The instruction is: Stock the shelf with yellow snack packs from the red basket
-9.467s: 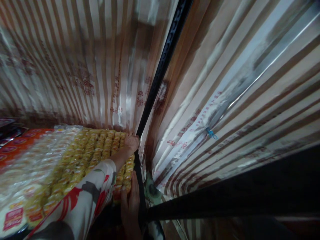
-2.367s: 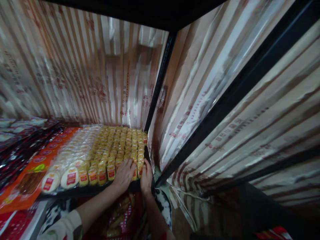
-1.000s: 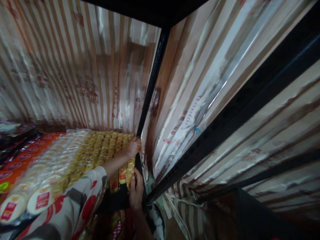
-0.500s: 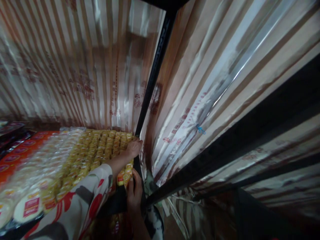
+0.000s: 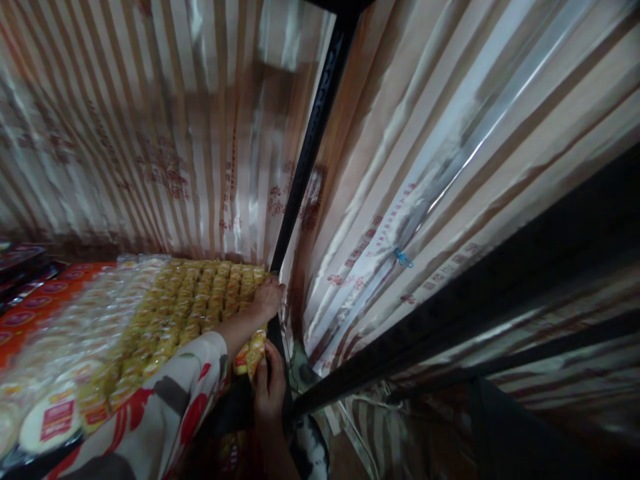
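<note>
Rows of small yellow snack packets (image 5: pixel 180 300) stand packed side by side on a dark shelf. At the far end of the rightmost row, beside a black post, my left hand (image 5: pixel 269 297) rests with its fingers curled on the packets, its fingertips partly hidden. My right hand (image 5: pixel 270 380) is closed around the near end of the same row, thumb and fingers against the front yellow packets (image 5: pixel 250 357). A floral-printed sleeve (image 5: pixel 165 400) covers my left forearm and crosses in front of some packets.
Left of the yellow rows lie clear-wrapped round white packs (image 5: pixel 53 420) and an orange printed sheet or box (image 5: pixel 37 310). A black upright post (image 5: pixel 310 147) and a dark slanting rail (image 5: pixel 425 320) frame the corner. Striped plastic sheeting (image 5: pixel 200 120) with a blue tie (image 5: pixel 403 259) hangs behind.
Both hands stay at the two ends of the rightmost row, with hardly any movement. The view has shifted very slightly.
</note>
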Tool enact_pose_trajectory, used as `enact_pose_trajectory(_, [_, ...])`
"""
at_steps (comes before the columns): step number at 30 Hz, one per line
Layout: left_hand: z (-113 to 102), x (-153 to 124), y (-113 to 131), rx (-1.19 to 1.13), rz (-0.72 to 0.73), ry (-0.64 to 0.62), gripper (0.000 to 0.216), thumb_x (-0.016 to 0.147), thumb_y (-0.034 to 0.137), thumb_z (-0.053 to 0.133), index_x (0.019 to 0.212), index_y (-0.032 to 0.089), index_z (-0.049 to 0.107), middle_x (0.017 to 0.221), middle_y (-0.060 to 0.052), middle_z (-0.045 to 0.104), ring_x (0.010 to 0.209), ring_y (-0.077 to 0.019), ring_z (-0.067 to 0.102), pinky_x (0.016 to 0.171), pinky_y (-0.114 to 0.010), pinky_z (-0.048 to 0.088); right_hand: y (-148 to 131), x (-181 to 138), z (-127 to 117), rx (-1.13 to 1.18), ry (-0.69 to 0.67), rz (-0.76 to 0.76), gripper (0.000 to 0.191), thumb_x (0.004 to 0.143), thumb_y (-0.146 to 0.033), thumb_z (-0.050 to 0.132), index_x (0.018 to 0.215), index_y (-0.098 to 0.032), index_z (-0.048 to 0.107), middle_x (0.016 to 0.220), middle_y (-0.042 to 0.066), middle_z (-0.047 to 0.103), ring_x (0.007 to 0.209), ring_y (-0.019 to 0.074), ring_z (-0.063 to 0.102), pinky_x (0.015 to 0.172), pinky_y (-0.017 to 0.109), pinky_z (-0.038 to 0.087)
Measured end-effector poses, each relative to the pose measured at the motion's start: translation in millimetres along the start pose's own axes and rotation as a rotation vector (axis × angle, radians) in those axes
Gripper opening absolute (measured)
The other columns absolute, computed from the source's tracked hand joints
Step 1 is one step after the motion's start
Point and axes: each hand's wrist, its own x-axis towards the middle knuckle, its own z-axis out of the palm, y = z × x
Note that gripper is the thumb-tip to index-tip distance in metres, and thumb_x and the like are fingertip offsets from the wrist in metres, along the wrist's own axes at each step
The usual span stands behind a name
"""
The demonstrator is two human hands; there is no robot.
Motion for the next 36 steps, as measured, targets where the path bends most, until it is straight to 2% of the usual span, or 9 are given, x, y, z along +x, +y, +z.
enact_pose_trajectory(5, [2.6, -1.2, 1.4, 0.002, 0.006, 0.003, 0.025, 0.085, 0.01, 0.042, 0.096, 0.012, 0.064, 0.109, -0.014, 0.054, 0.108, -0.0242, 0.044, 0.088, -0.037, 0.043, 1.8, -0.5, 0.3, -0.007, -0.011, 0.013, 0.035, 0.09, -0.035, 0.041, 0.114, -0.017, 0.059, 0.116, 0.013, 0.06, 0.109, 0.0242, 0.056, 0.093, 0.041, 0.046])
enact_pose_trajectory(8, [4.3, 0.6, -1.2, 0.009, 0.025, -0.004, 0.026, 0.086, 0.009, 0.04, 0.094, 0.013, 0.064, 0.105, -0.012, 0.056, 0.104, -0.021, 0.046, 0.09, -0.035, 0.042, 2.8, -0.9, 0.7, -0.009, -0.019, 0.02, 0.035, 0.09, -0.035, 0.042, 0.115, -0.017, 0.058, 0.116, 0.013, 0.06, 0.109, 0.0242, 0.055, 0.093, 0.042, 0.045])
enact_pose_trajectory(12, [3.2, 1.6, -1.6, 0.034, 0.001, -0.014, 0.027, 0.084, 0.006, 0.04, 0.095, 0.013, 0.064, 0.105, -0.012, 0.057, 0.105, -0.0219, 0.047, 0.087, -0.034, 0.042, 0.7, -0.8, 0.6, -0.011, -0.009, 0.012, 0.034, 0.091, -0.035, 0.041, 0.114, -0.017, 0.058, 0.116, 0.013, 0.06, 0.109, 0.0243, 0.055, 0.093, 0.042, 0.045])
enact_pose_trajectory(24, [-25.6, -22.8, 5.0, 0.036, 0.059, 0.052, 0.029, 0.082, 0.008, 0.04, 0.104, 0.012, 0.059, 0.108, -0.014, 0.057, 0.105, -0.0241, 0.048, 0.088, -0.036, 0.043, -4.2, 0.1, -1.4, -0.007, -0.03, 0.018, 0.035, 0.091, -0.036, 0.04, 0.115, -0.017, 0.057, 0.117, 0.012, 0.059, 0.11, 0.0228, 0.054, 0.094, 0.041, 0.044])
enact_pose_trajectory(28, [-32.8, -51.8, 8.6, -0.017, 0.042, 0.083, 0.027, 0.082, 0.01, 0.04, 0.1, 0.015, 0.06, 0.108, -0.01, 0.056, 0.104, -0.022, 0.049, 0.088, -0.034, 0.044, 0.4, -1.3, 0.2, -0.02, -0.037, 0.058, 0.037, 0.09, -0.038, 0.039, 0.115, -0.016, 0.057, 0.117, 0.013, 0.059, 0.111, 0.0229, 0.053, 0.097, 0.042, 0.041])
enact_pose_trajectory(36, [-32.0, -145.6, 0.3, -0.08, 0.06, 0.105, 0.022, 0.086, 0.018, 0.039, 0.091, 0.016, 0.059, 0.102, -0.009, 0.055, 0.097, -0.0195, 0.052, 0.085, -0.031, 0.046, 2.9, 0.1, 3.0, 0.019, -0.064, 0.084, 0.041, 0.09, -0.038, 0.035, 0.116, -0.015, 0.056, 0.119, 0.012, 0.057, 0.112, 0.0209, 0.05, 0.1, 0.04, 0.037])
